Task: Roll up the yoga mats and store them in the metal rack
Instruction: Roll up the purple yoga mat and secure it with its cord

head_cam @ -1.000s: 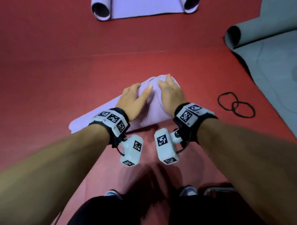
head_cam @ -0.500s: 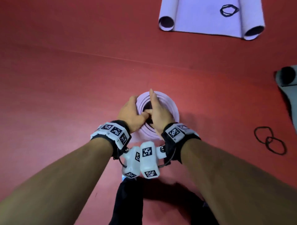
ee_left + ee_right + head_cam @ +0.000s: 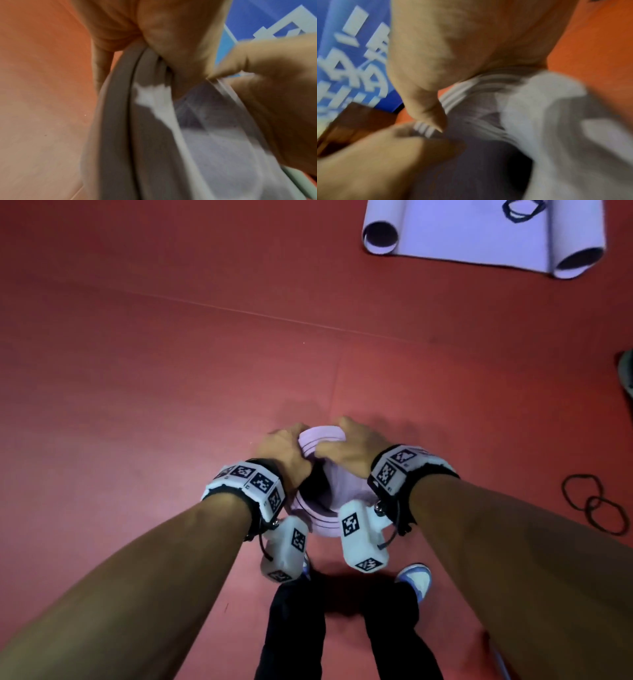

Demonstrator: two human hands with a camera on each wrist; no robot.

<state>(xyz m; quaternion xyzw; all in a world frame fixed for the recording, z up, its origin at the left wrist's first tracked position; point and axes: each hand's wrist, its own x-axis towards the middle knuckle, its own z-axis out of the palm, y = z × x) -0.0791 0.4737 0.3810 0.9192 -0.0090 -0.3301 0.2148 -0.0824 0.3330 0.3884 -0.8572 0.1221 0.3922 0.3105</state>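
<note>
Floor (image 3: 171, 371), red, fills the head view. Unrolled lilac mat (image 3: 479, 231) with curled ends lies at upper right, a black band (image 3: 522, 208) on it. Rolled lilac mat (image 3: 320, 436) stands on end at lower centre; left hand (image 3: 286, 455) and right hand (image 3: 349, 451) each have their grip clamped over its top rim. Black bands (image 3: 596, 503) lie at right edge.

Close on rolled lilac yoga mat (image 3: 171, 142), seen end-on w/ layered edges curving top to bottom. Left hand (image 3: 145, 33) gripping upper rim, thumb inside roll, fingers outside. Right hand (image 3: 267, 88) at right, thumb pressed on inner layer. Orange-red floor (image 3: 42, 94) at left. Blue panel w/ white markings (image 3: 267, 24) top right. Blurred throughout.
</note>
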